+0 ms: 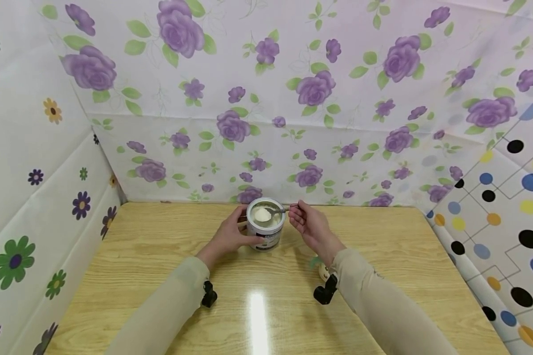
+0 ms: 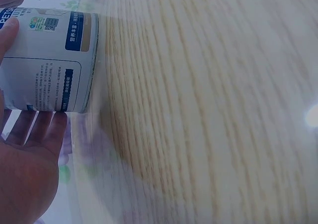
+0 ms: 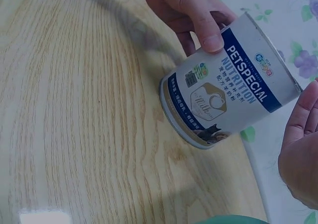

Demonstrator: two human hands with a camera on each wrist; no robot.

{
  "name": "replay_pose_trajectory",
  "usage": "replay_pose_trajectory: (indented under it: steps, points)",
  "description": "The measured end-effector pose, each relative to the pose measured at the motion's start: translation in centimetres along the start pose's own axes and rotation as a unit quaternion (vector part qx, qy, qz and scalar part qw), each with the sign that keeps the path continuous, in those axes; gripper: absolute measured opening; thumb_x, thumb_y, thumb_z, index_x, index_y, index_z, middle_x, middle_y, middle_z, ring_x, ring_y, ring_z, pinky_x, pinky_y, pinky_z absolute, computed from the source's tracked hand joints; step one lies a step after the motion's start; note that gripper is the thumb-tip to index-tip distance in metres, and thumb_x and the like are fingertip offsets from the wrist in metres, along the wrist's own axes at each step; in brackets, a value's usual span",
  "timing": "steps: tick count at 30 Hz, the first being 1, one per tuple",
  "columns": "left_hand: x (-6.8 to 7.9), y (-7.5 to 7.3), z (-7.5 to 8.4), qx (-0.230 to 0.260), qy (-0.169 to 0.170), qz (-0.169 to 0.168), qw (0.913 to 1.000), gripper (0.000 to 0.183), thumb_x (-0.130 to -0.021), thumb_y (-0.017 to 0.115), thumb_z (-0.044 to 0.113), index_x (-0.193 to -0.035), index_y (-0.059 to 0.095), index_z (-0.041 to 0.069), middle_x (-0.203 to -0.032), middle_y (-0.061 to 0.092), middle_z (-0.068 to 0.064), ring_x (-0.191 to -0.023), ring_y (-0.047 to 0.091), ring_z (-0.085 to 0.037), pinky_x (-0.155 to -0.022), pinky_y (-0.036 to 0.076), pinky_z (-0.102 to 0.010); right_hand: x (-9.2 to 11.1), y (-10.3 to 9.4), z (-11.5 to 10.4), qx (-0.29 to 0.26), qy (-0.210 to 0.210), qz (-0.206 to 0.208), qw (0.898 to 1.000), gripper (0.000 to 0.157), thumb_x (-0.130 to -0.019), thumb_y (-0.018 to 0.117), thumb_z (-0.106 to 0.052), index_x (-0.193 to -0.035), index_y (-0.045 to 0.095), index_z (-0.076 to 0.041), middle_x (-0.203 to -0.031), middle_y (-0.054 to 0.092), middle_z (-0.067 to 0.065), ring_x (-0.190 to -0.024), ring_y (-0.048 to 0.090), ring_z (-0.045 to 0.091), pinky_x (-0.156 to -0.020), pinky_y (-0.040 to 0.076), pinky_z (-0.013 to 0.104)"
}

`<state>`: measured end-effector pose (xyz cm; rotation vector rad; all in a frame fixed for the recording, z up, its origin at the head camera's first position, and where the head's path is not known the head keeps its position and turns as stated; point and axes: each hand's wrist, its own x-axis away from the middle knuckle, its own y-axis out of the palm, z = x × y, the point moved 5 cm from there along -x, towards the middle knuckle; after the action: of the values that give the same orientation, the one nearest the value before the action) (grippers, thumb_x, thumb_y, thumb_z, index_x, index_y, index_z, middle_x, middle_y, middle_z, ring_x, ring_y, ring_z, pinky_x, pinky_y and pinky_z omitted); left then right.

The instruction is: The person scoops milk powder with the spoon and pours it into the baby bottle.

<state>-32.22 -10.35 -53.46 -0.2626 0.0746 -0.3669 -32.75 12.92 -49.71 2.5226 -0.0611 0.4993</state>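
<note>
A white can of pet milk powder (image 1: 266, 236), labelled "PETSPECIAL NUTRITION", is at the table's far edge with its mouth facing up. My left hand (image 1: 231, 234) grips it from the left, thumb across the front and fingers behind. The can's label (image 3: 218, 92) shows clearly in the right wrist view. Between the fingertips of my right hand (image 1: 312, 227) is the handle of a metal spoon (image 1: 279, 211). Its bowl carries a heap of off-white powder (image 1: 262, 214) within the can's opening. The right hand (image 3: 303, 139) in its own wrist view is beside the can's rim.
A wooden table (image 1: 169, 276) spreads under both arms. Next to the right wrist sits a small round object (image 1: 323, 272) with a green part, mostly hidden by the sleeve and wrist camera. Flowered sheeting (image 1: 231, 162) hangs behind the table, and patterned sheeting flanks both sides.
</note>
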Motion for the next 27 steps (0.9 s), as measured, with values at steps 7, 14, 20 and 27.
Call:
replay_pose_trajectory:
  steps: [7, 14, 20, 27]
  points:
    - [0.1, 0.0, 0.1, 0.002, 0.000, -0.001, 1.0000, 0.096, -0.080, 0.097, 0.012, -0.158, 0.042, 0.015, -0.153, 0.051, -0.014, -0.147, 0.049, -0.039, -0.120, 0.046, -0.049, 0.4, 0.1, -0.1, -0.005, -0.002, 0.000, 1.000, 0.030, -0.116, 0.049, -0.022, -0.104, 0.065, 0.000, -0.076, 0.070, -0.001, -0.069, 0.069, 0.007, -0.068, 0.059, 0.017]
    - [0.0, 0.0, -0.2, 0.002, -0.003, -0.001, 1.0000, 0.096, -0.079, 0.098, 0.013, -0.157, 0.042, 0.017, -0.153, 0.051, -0.013, -0.147, 0.049, -0.039, -0.120, 0.046, -0.049, 0.5, 0.2, -0.9, -0.017, -0.010, -0.005, 1.000, 0.036, -0.117, 0.048, -0.021, -0.095, 0.070, -0.003, -0.078, 0.070, 0.000, -0.071, 0.070, 0.008, -0.070, 0.060, 0.017]
    - [0.0, -0.1, -0.3, 0.003, -0.008, -0.006, 0.9999, 0.101, -0.079, 0.098, 0.015, -0.161, 0.038, 0.018, -0.156, 0.048, -0.013, -0.149, 0.046, -0.040, -0.120, 0.045, -0.050, 0.9, 0.5, -1.9, -0.021, -0.013, -0.016, 1.000, 0.040, -0.117, 0.045, -0.021, -0.092, 0.071, -0.004, -0.077, 0.070, 0.000, -0.071, 0.070, 0.008, -0.069, 0.060, 0.017]
    - [0.0, -0.5, 0.8, 0.005, 0.005, -0.012, 0.9999, 0.119, -0.079, 0.099, 0.016, -0.171, 0.023, 0.016, -0.165, 0.038, -0.016, -0.152, 0.041, -0.041, -0.124, 0.039, -0.053, 1.5, 0.4, -3.3, -0.020, -0.019, -0.019, 0.999, 0.037, -0.117, 0.047, -0.022, -0.095, 0.070, -0.004, -0.079, 0.068, 0.000, -0.072, 0.069, 0.008, -0.070, 0.059, 0.016]
